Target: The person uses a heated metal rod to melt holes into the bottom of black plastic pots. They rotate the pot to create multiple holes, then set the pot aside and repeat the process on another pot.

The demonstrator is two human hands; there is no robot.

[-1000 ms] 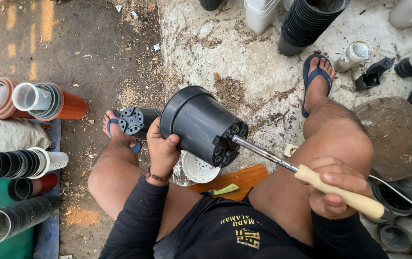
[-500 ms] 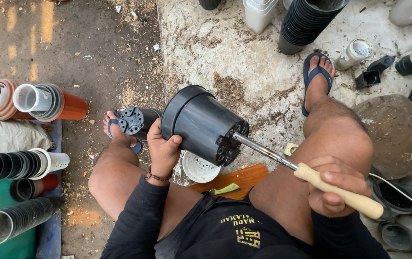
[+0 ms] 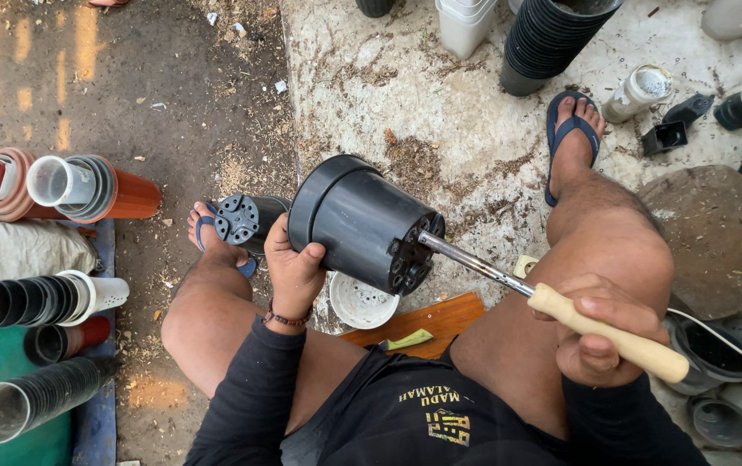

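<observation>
Change: almost nothing has moved since the earlier frames; the pot and the tool keep the same pose.
Left hand [image 3: 295,263]: your grip is closed on the side wall of the black plastic pot [image 3: 355,221], fingers wrapped around it from below.
Pot: it lies on its side in the air between your knees, open mouth to the far left, its holed bottom turned to the near right.
Right hand [image 3: 608,328]: your grip is clenched around the pale wooden handle [image 3: 606,332] of the tool, resting on your right thigh.
Tool: its metal rod [image 3: 472,260] goes from the handle up and left, and the tip touches the bottom of the pot.
Below the pot: a white round lid [image 3: 360,304] lies on the ground, just beside a brown wooden board [image 3: 440,318].
Left side: stacks of orange, black and white pots [image 3: 39,298] lie on their sides.
Far side: a tall stack of black pots [image 3: 552,39] stands beyond your right foot [image 3: 572,138].
</observation>
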